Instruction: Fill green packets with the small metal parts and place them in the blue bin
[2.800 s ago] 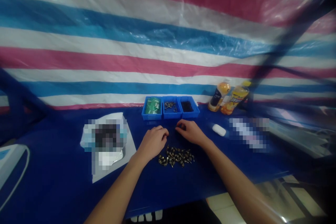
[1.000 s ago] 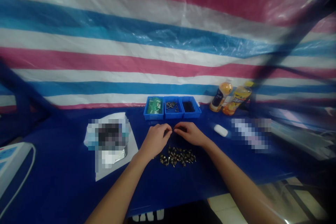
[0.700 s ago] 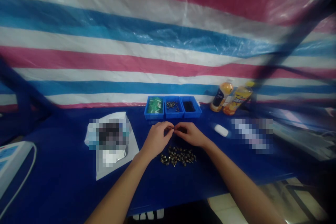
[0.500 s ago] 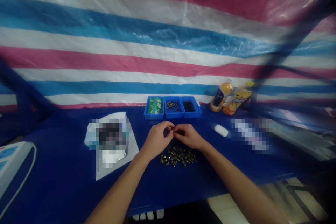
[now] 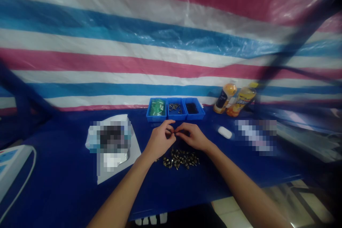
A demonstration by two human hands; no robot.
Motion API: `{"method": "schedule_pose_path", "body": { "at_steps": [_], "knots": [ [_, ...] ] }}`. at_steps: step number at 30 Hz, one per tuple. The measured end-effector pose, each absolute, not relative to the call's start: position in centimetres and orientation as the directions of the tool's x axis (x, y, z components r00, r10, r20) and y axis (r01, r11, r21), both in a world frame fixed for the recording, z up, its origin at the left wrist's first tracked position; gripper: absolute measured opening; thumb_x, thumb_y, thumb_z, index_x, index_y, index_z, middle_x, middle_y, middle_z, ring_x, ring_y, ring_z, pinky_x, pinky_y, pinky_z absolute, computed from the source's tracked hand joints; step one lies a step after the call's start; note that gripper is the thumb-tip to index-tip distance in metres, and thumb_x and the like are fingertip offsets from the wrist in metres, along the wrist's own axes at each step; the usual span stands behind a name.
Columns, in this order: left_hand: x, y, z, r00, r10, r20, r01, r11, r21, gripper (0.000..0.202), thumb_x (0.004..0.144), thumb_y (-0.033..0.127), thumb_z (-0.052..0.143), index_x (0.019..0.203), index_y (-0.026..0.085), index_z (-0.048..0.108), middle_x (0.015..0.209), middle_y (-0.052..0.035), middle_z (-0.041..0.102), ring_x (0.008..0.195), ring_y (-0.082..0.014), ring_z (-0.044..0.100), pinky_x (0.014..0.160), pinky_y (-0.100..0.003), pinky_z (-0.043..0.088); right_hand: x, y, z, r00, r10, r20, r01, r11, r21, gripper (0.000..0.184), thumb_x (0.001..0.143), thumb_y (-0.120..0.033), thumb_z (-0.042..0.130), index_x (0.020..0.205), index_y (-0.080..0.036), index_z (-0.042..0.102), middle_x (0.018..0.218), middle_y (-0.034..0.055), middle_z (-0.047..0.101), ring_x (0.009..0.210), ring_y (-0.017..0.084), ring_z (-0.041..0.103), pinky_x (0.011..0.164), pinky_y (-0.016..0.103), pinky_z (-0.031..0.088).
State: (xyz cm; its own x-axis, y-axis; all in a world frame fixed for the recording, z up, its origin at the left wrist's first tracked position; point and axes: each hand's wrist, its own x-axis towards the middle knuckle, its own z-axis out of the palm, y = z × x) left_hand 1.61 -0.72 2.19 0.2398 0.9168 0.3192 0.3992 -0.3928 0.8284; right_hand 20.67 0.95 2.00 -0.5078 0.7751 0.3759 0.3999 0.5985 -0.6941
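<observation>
My left hand and my right hand meet fingertip to fingertip above a blue table. Both are pinched on a tiny part too small to make out. Just in front of them lies a pile of small brass and dark metal parts. Behind the hands stand three small blue bins in a row: a left bin with green pieces, a middle bin with metal parts, a right bin with dark pieces.
A white sheet with a blurred-out item lies to the left. Two drink bottles stand at the back right, a small white object in front of them. A white device sits at the far left edge. A striped tarp hangs behind.
The hands were apart on the table 2.8 s ago; they have come together and lifted slightly, fingertips now touching. The pile and bins have not moved.
</observation>
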Motion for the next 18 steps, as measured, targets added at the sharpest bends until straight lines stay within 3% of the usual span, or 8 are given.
{"method": "schedule_pose_path", "body": {
  "at_steps": [7, 14, 18],
  "knots": [
    [1.41, -0.45, 2.00, 0.235, 0.944, 0.233, 0.272, -0.294, 0.916, 0.041, 0.082, 0.020, 0.059, 0.123, 0.023, 0.054, 0.091, -0.0028, 0.071, 0.081, -0.0158, 0.070, 0.081, -0.030, 0.057, 20.62, 1.16, 1.92, -0.493, 0.772, 0.401, 0.413, 0.614, -0.673, 0.012, 0.091, -0.026, 0.056, 0.096, -0.020, 0.065, 0.091, 0.0031, 0.069, 0.075, 0.014, 0.061, 0.068, 0.025, 0.044],
    [1.34, -0.22, 1.79, 0.188, 0.959, 0.213, 0.157, -0.243, 0.957, 0.040, 0.082, 0.023, 0.063, 0.121, 0.025, 0.058, 0.122, -0.0066, 0.064, 0.080, -0.0169, 0.072, 0.084, -0.035, 0.059, 20.79, 1.45, 1.41, -0.467, 0.776, 0.424, 0.375, 0.608, -0.700, 0.017, 0.091, -0.025, 0.056, 0.107, -0.019, 0.063, 0.092, 0.0034, 0.068, 0.072, 0.013, 0.059, 0.065, 0.024, 0.044],
    [1.46, -0.41, 2.15, 0.209, 0.957, 0.201, 0.173, -0.238, 0.956, 0.038, 0.082, 0.027, 0.064, 0.120, 0.025, 0.060, 0.123, -0.0065, 0.064, 0.083, -0.0190, 0.072, 0.085, -0.036, 0.058, 20.75, 1.39, 1.62, -0.480, 0.785, 0.392, 0.403, 0.594, -0.696, 0.013, 0.093, -0.026, 0.053, 0.095, -0.018, 0.064, 0.087, 0.0024, 0.066, 0.071, 0.013, 0.056, 0.066, 0.024, 0.042]
  ]
}}
